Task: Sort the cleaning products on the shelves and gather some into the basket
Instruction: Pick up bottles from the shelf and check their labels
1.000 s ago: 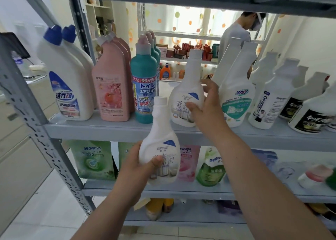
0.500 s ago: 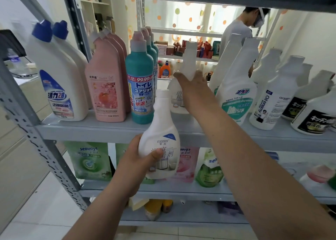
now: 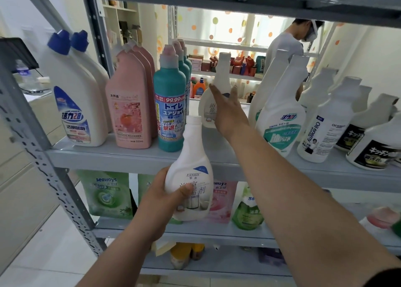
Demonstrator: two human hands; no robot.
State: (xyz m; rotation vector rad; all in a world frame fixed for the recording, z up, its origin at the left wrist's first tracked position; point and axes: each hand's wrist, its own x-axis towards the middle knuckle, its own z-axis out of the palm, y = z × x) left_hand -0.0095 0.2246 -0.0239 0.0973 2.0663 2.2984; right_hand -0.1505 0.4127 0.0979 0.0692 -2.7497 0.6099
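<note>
My left hand [image 3: 161, 202] grips a white FANSEN cleaner bottle [image 3: 191, 169] upright in front of the middle shelf's edge. A second white bottle of the same kind [image 3: 217, 87] stands deep on that grey shelf [image 3: 121, 156]. My right hand [image 3: 227, 110] reaches in with straight, spread fingers against that bottle's front. No basket is in view.
On the shelf stand white blue-capped bottles [image 3: 76, 104], pink bottles [image 3: 130, 104] and teal bottles [image 3: 170, 110] at left, and several white cleaner bottles [image 3: 282, 117] at right. Refill pouches [image 3: 108, 193] fill the lower shelf. A person [image 3: 288, 45] stands behind the rack.
My right hand pushed the second white bottle from the shelf's front toward the back, then opened its fingers. My left hand keeps its bottle at about the same spot.
</note>
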